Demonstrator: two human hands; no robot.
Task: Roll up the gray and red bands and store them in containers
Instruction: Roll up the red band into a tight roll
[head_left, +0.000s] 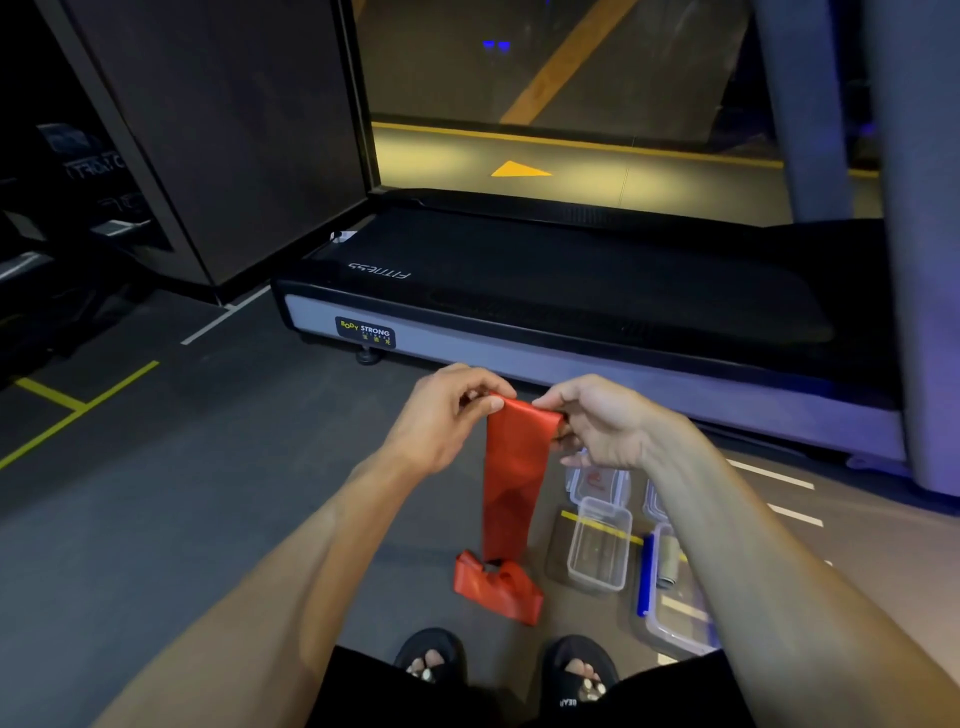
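Both hands, left (441, 415) and right (597, 421), pinch the red band's (514, 467) top corners, probably to start a straight roll. Its tail piles on the floor at 6 o'clock; empty tub (597, 545) waits at 5.

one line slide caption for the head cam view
Both hands, left hand and right hand, pinch the top edge of the red band, its tail on the floor beside an empty clear container.
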